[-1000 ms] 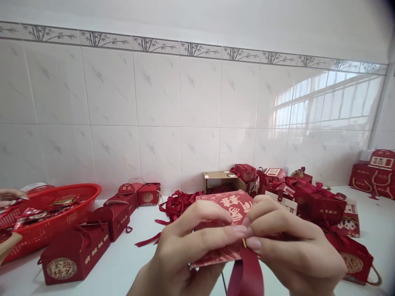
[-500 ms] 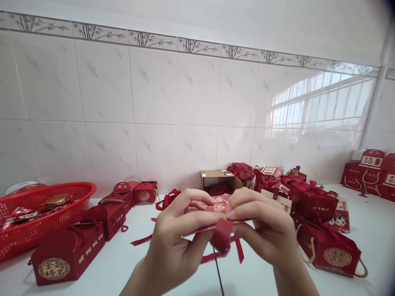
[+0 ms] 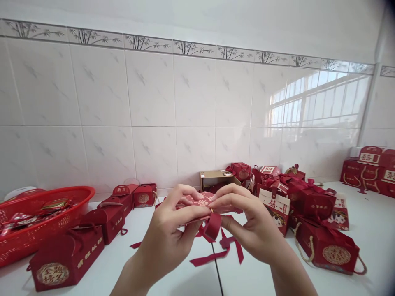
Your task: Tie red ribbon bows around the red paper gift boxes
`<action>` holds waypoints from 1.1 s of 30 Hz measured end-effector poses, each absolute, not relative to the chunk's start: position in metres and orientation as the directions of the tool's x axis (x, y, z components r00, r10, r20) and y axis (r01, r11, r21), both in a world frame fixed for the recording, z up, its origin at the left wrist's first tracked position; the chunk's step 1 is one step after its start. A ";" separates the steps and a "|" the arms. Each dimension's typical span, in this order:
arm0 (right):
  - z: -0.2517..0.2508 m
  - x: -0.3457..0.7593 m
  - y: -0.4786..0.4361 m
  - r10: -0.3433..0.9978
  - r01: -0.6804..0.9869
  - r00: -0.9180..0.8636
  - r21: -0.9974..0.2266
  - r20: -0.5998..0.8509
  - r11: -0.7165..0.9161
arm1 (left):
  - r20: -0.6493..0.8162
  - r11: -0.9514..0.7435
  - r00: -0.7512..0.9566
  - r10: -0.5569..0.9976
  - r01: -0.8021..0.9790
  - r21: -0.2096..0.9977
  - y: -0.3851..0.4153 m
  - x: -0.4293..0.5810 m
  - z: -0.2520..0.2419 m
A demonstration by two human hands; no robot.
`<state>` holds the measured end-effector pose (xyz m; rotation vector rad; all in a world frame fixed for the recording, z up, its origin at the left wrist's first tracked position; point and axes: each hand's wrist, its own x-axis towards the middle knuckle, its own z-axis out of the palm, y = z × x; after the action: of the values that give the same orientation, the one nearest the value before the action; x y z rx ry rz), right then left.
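Observation:
My left hand [image 3: 168,236] and my right hand [image 3: 247,224] meet above the white table [image 3: 373,234], both pinching a flat red gift box [image 3: 197,201] with gold characters. A dark red ribbon [image 3: 212,226] loops out from between my fingertips, and its tails hang down to the table. A small gold piece shows where my right fingers touch the box.
A red plastic basket [image 3: 46,213] of wrapped sweets sits at the left. Folded red gift boxes [image 3: 66,259] line the front left. More red boxes [image 3: 327,246] crowd the right. An open brown carton [image 3: 216,179] stands by the tiled wall.
My hands have moved away from the camera and lower, the box has tipped flatter, and the ribbon now forms a loop with its tails trailing. A hand at the far left has gone from view.

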<state>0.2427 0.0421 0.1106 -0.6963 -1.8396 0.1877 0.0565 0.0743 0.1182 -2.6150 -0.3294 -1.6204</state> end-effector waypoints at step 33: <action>0.103 0.232 0.028 0.031 0.344 -0.181 0.033 0.983 0.938 | 0.944 -0.999 0.330 -0.030 -0.032 -0.021 0.056 0.048 0.127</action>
<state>0.2316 0.0284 0.1030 -0.2840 -1.7378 -0.2858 0.0484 0.0565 0.1270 -2.5629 0.0600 -1.8188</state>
